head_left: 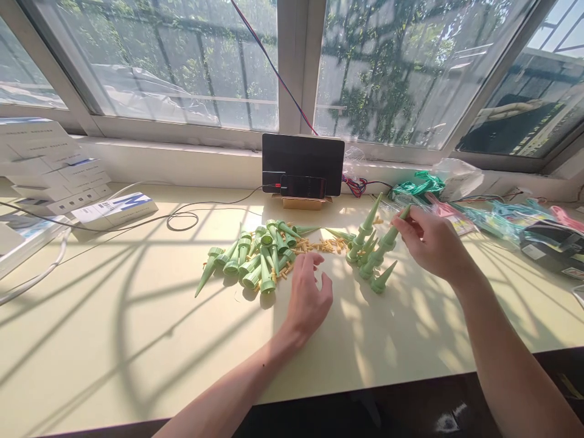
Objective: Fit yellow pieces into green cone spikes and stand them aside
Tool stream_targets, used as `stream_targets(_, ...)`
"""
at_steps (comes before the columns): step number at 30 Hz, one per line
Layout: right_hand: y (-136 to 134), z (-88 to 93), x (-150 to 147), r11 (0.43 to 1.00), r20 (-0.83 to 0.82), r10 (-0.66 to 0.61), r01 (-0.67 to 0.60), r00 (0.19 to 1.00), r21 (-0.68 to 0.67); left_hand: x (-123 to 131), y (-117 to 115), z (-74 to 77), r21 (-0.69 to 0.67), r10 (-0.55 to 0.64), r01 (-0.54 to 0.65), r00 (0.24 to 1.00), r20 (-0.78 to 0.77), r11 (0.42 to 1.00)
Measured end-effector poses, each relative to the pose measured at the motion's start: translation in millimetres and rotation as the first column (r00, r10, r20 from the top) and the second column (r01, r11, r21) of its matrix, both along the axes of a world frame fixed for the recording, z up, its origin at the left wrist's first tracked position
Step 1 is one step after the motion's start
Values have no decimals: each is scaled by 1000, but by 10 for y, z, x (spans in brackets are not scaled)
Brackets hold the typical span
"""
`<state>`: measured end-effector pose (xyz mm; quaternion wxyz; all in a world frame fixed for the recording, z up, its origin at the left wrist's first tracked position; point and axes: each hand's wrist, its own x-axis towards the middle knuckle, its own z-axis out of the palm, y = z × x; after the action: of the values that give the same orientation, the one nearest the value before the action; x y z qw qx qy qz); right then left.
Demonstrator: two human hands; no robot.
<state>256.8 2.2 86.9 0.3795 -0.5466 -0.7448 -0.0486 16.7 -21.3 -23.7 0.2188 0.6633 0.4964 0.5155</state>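
My right hand [424,240] pinches the pointed tip of a green plastic spike [391,234], a hollow cone with a collar. That spike tops a leaning stack of similar green spikes [375,258]. Beside it stand another stack [365,228] and a single short upright spike [383,278]. My left hand [312,292] hovers low over the table, thumb apart from its loosely curled fingers, with nothing seen in it. Small yellow pegs [326,245] lie scattered just beyond its fingertips. Left of that hand is a loose heap of green spikes [255,255], lying in various directions.
A dark tablet [303,155] with a phone [303,187] before it stands at the back on a cardboard support [302,203]. White boxes [50,161] are piled at the left, near loose cables [182,219]. Plastic-bagged items [506,219] and a black object [554,248] lie right.
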Motion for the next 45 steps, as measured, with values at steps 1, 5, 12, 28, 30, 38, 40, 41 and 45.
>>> stream_targets(1, 6, 2, 1, 1000, -1, 5, -5, 1000, -2, -1, -1, 1, 0, 0, 0, 1000, 1, 1000)
stream_targets(5, 19, 3, 10, 1000, 11, 12, -12, 1000, -11, 1, -1, 3, -9, -5, 5, 1000, -1, 1000)
stream_targets(12, 4, 1, 64, 999, 21, -5, 5, 1000, -34, 10, -1, -9, -24, -13, 14, 1000, 10, 1000)
stream_targets(28, -23, -20, 42, 999, -108, -36, 37, 993, 1, 8, 0, -14, -60, -45, 46, 999, 10, 997)
stream_targets(30, -50, 9, 6, 995, -178, -56, 69, 982, 70, 12, 0, -17, -61, -44, 45, 999, 11, 997)
stream_targets(38, -271, 7, -505, 823, -325, 2, 183, 946, 538, 19, 8, -24, -51, -42, 42, 999, 9, 998)
stream_targets(40, -260, -79, -705, 885, -214, 82, 27, 973, 465, 22, 6, -10, -33, -31, 32, 999, 25, 999)
stream_targets(41, -223, -136, -802, 909, -170, 131, -50, 977, 413, 22, 6, 0, -19, -18, 19, 999, 39, 1000)
stream_targets(45, 71, -443, -1117, 950, -119, 255, -226, 960, 215, -3, 25, 65, 67, 80, -88, 991, 105, 994)
